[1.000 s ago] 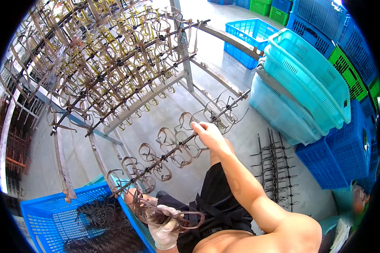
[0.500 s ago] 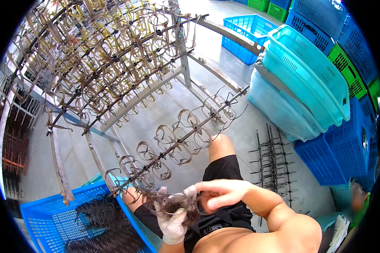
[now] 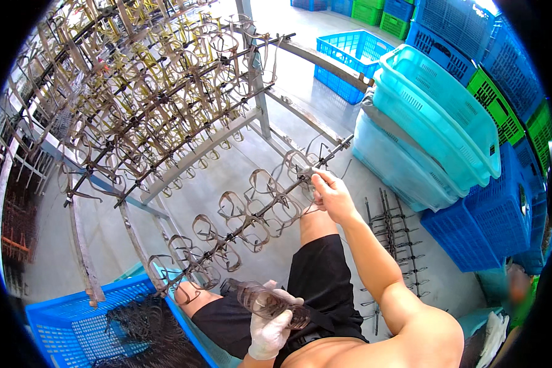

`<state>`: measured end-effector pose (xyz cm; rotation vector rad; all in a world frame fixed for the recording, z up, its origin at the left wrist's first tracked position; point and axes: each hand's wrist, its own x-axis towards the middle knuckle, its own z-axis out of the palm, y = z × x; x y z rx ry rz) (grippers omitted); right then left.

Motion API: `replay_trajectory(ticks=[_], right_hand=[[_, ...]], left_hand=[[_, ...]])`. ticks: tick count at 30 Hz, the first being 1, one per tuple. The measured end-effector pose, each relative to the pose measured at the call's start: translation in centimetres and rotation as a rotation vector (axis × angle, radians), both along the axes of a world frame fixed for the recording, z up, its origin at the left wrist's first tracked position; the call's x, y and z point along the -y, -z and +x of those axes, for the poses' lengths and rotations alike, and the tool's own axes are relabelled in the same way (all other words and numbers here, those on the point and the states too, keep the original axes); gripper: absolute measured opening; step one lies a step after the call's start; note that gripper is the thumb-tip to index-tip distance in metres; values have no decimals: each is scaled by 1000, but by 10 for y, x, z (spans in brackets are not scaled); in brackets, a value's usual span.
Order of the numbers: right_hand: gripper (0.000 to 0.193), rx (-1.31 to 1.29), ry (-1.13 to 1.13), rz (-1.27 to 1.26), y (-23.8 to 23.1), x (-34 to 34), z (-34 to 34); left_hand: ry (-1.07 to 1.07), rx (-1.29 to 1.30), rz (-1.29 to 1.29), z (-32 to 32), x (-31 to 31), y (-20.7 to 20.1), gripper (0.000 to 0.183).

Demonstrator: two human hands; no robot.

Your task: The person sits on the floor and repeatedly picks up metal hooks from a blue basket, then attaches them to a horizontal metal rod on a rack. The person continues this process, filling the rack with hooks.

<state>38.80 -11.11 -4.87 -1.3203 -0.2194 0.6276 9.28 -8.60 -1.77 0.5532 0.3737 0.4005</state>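
Note:
My left hand point(image 3: 271, 334), in a white glove, is closed round a bundle of thin brown looped pieces point(image 3: 260, 297) that resemble eyeglass frames, held above my lap. My right hand point(image 3: 332, 195) reaches forward to the far right part of a dark rod point(image 3: 264, 210). Its fingertips pinch at a thin looped piece point(image 3: 297, 164) on that rod; the exact grip is partly hidden. Several similar brown loops point(image 3: 232, 204) hang along both sides of the rod, which slants across in front of my knees.
A metal rack point(image 3: 208, 147) with many loop-laden rods stands ahead on the left. A blue basket point(image 3: 49, 313) holding dark spiky pieces is at lower left. Bare dark rods point(image 3: 391, 233) lie on the floor at right, near turquoise baskets point(image 3: 435, 116) and blue crates point(image 3: 478, 227).
My right hand has moved from the bundle near my left hand forward and right to the far part of the rod. My left hand keeps the bundle, now shifted slightly right.

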Motion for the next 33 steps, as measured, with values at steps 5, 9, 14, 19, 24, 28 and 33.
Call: replay_trajectory(ticks=[5, 9, 14, 19, 24, 28, 33], right_hand=[[34, 113, 45, 24, -43, 21, -4], [34, 227, 27, -99, -42, 19, 6], [33, 109, -130, -184, -3, -1, 14], [31, 203, -8, -161, -5, -14, 11], [26, 162, 101, -92, 5, -20, 13], [19, 186, 87, -46, 17, -16, 12], [18, 187, 69, -67, 27, -15, 13]], left_hand=[[-10, 43, 27, -9, -5, 13, 63], [-61, -100, 27, -6, -8, 2, 60], [-64, -62, 37, -6, -12, 3, 60], [-42, -33, 42, -8, -13, 10, 61], [13, 25, 23, -11, -13, 12, 61], [-23, -79, 33, -7, -10, 6, 61], [27, -45, 49, -3, -11, 3, 62]])
